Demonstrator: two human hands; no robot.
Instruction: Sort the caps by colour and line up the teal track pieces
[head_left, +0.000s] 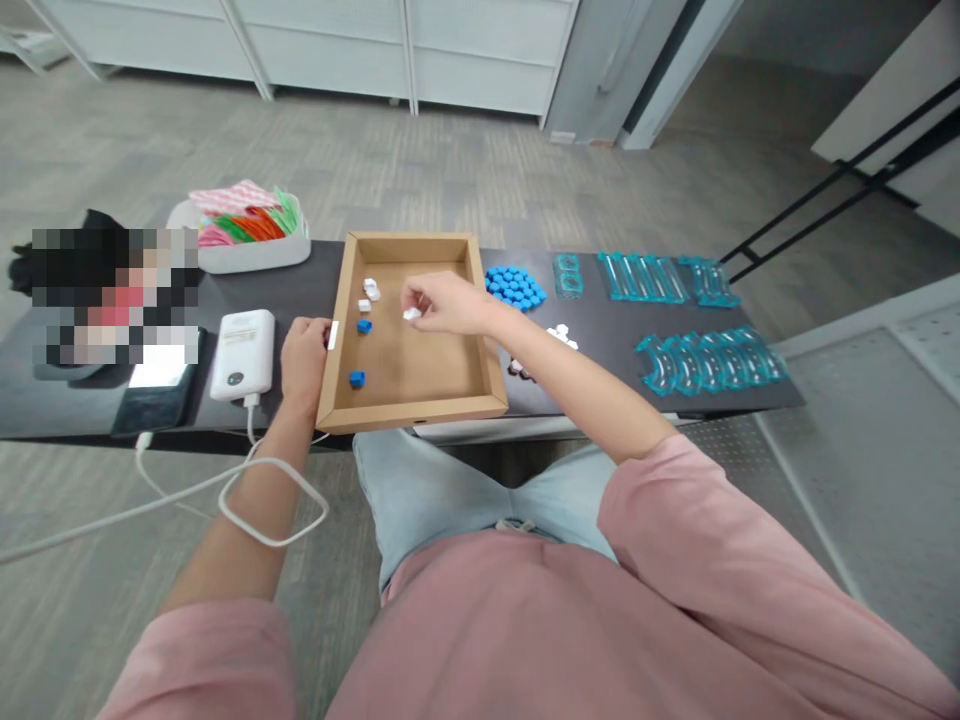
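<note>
Grey patterned flooring [450, 170] surrounds a long dark tabletop [607, 332], where a shallow cardboard tray [416, 408] lies flat in front of the seated person. Over the middle of the tray is the right hand [427, 303], its thumb and fingers nearly together on a small white piece [412, 314]; whether that piece touches the tray's bottom I cannot tell. Inside the tray, along its left wall, a small cluster of white pieces [370, 287] lies toward the far end, with another white block [364, 306] just nearer. Next along that wall comes a blue block [364, 327], and a second blue block [358, 380] sits near the tray's front left corner.

Against the outside of the tray's left wall rests the left hand [304, 352], fingers curled; whether it grips the wall I cannot tell.

Just right of the tray lie a pile of blue pieces [515, 288] and, nearer the person, some white pieces [562, 337] partly behind the right forearm. Farther right of the tray stand rows of clear, teal-edged parts [643, 278]. Left of the tray are a white power bank [244, 350] with a cable plugged in, and, beyond it, a white bin [255, 258] of colourful strips.
</note>
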